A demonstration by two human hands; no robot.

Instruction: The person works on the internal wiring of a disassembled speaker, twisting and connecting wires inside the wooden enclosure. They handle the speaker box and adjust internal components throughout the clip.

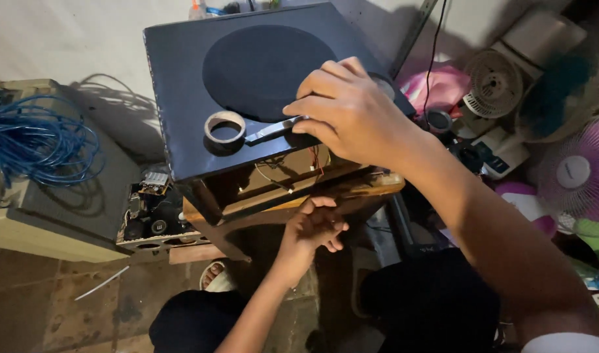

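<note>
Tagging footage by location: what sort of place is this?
Probably an informal home electronics repair spot. A person works on the floor at an opened speaker cabinet with exposed wiring; a coil of blue cable, a bare circuit board and several fans lie around.

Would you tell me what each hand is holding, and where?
The right hand grips a metal tool by its near end; the left hand touches the wooden cabinet's underside.

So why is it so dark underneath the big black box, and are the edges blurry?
In the head view, light falls from above: the speaker box top is lit, and the left hand beneath sits in shadow. The right hand looks sharp. The fans at the right edge look softer and slightly stretched.
</note>
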